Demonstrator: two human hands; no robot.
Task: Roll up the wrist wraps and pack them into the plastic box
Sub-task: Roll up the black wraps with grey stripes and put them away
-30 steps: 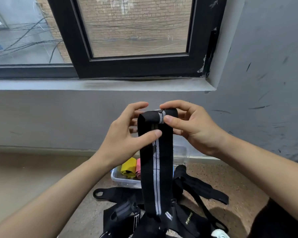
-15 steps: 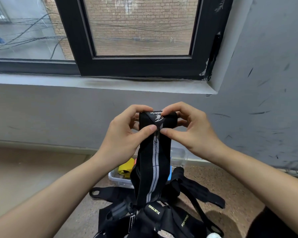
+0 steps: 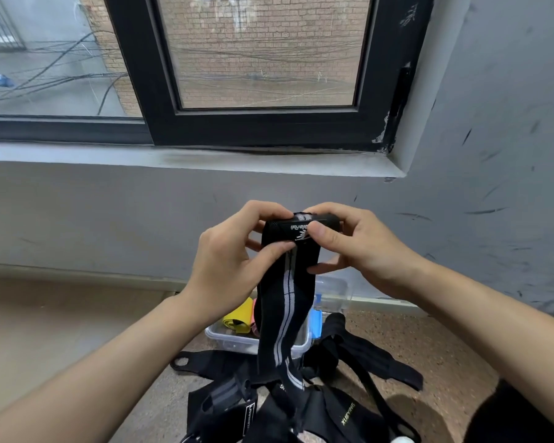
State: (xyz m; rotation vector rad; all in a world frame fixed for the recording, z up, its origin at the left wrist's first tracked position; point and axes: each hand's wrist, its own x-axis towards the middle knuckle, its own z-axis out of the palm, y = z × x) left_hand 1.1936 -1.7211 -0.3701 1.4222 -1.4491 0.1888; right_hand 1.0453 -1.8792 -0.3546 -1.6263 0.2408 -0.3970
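A black wrist wrap (image 3: 287,302) with two grey stripes hangs in front of me, its top end wound into a small roll. My left hand (image 3: 234,260) pinches the roll from the left, thumb on the front. My right hand (image 3: 355,247) grips it from the right, thumb on the white logo. The wrap's tail drops down to a heap of black wraps (image 3: 301,404) on the floor. Behind it stands the clear plastic box (image 3: 231,338) with yellow and pink rolls inside; the wrap hides its middle.
A grey wall and window sill (image 3: 205,161) rise close behind the box. One black strap with a loop (image 3: 186,362) lies left of the heap, and another stretches right (image 3: 394,369). Speckled floor (image 3: 445,362) shows to the right, a smooth beige surface (image 3: 45,314) to the left.
The roll at the top of the wrap has grown by further turns, so the white logo now faces me. Both hands stayed on it, and the hanging tail has shortened.
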